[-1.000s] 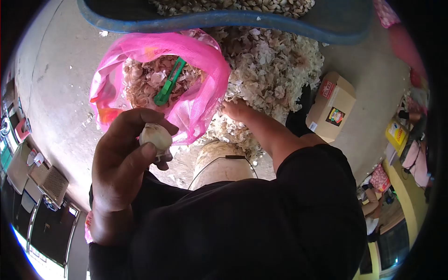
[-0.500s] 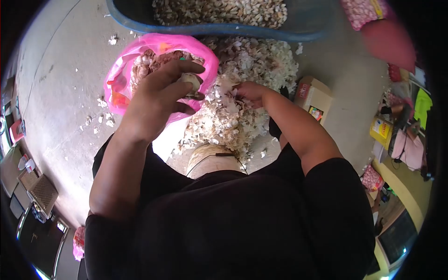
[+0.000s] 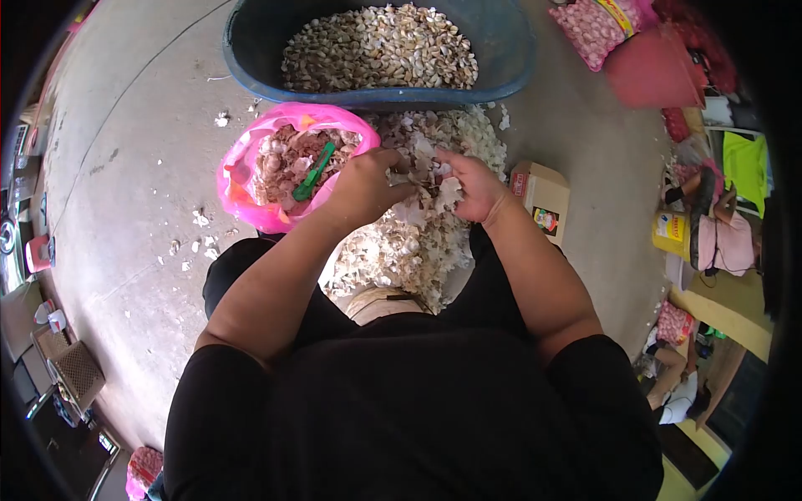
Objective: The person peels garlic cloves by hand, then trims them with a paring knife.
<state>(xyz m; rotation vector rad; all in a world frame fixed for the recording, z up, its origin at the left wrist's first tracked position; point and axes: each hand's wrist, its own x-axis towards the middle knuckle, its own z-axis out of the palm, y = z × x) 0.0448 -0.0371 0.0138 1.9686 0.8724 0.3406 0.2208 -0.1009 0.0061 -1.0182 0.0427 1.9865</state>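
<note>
My left hand [image 3: 368,185] is over the right rim of the pink plastic bag [image 3: 236,203], back upward. Its fingers are curled, with thumb and forefinger apart and pale skins showing in the gap. Facing it, my right hand [image 3: 478,190] holds loose papery garlic skins [image 3: 450,194] against its fingers, palm partly turned up. Whether a clove is among them I cannot make out. Both hands hang over a heap of garlic skins [image 3: 393,250]. Inside the bag are garlic bulbs [image 3: 271,154] and a green-handled tool [image 3: 315,171] lying on top.
A blue tub [image 3: 251,79] of separated garlic cloves [image 3: 384,50] stands beyond the heap. To the right are an open cardboard box [image 3: 547,188], a red tub [image 3: 656,71] and a net sack of garlic [image 3: 593,29]. Other people sit at the far right.
My left hand has moved right and down, off the bag's opening towards my right hand. The whitish bulb it held no longer shows. My right hand has risen from the heap with skins.
</note>
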